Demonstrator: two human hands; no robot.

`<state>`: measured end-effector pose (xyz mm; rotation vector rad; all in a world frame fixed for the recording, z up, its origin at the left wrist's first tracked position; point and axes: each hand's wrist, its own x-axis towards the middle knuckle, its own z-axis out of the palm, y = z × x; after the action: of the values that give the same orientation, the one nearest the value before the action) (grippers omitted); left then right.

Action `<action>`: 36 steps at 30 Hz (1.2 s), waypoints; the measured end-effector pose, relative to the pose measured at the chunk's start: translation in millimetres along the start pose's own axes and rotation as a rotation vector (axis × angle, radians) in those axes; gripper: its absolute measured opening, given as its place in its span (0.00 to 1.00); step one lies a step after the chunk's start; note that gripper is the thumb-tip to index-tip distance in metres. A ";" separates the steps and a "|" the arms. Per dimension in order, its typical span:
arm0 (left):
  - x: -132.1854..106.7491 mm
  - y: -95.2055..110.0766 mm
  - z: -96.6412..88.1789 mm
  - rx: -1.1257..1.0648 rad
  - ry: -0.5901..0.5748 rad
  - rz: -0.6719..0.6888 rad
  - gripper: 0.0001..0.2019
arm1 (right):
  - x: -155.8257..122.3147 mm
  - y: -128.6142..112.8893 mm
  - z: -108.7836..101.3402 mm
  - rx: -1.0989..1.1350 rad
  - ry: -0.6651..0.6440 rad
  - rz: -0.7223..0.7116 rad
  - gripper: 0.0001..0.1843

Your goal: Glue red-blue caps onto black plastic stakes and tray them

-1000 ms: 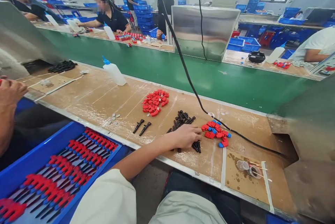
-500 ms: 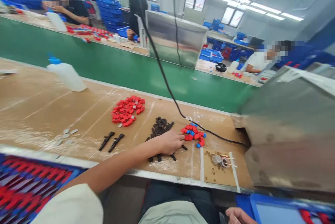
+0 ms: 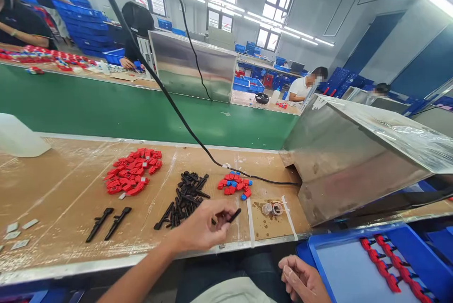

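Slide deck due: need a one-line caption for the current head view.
Left hand pinches a black piece near the black pile; right hand is beside a blue tray.

We see white bottle (image 3: 21,138) only partly, cut by left edge. Left hand (image 3: 210,226) hides part of black piece (image 3: 235,215). Contents of cups (image 3: 267,209) too small for us to tell. Bottom edge crops blue tray (image 3: 348,265) and right hand's (image 3: 300,279) wrist.
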<state>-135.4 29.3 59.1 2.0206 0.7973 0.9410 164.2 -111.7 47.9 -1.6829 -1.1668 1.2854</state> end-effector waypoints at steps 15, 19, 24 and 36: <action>25.4 3.4 128.6 -1.430 0.140 -0.482 0.15 | 33.1 -33.6 39.9 0.012 0.229 -0.248 0.32; 28.7 -5.3 129.5 -1.412 0.123 -0.530 0.16 | 45.0 -36.9 42.3 0.013 0.216 -0.293 0.30; 29.8 -6.8 126.6 -1.398 0.106 -0.576 0.17 | 49.4 -39.3 33.5 -0.054 0.256 -0.340 0.25; 19.6 -24.8 120.8 -1.391 0.207 -0.600 0.24 | 124.4 0.1 -27.9 -0.149 0.513 -0.173 0.36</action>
<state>-31.5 13.0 -8.3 0.4509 0.5140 0.9159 203.4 4.8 14.1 -1.8274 -1.0792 0.6169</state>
